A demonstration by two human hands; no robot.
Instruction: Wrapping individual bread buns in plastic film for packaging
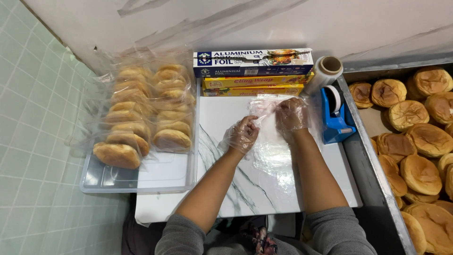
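While both hands (266, 125) pinch it, the clear bag (270, 141) lies lengthwise — mouth away.

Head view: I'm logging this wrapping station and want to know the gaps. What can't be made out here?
- Metal tray of unwrapped buns: cut off by the right and bottom edges; full count unknown.
- Wrapped buns: overlapping and under glossy film; rear ones partly hidden.
- Plastic sheet: transparent, edges hard to trace.
- Left hand and right hand: whether they pinch the sheet is unclear.
- Lowest yellow box: mostly hidden by the sheet.
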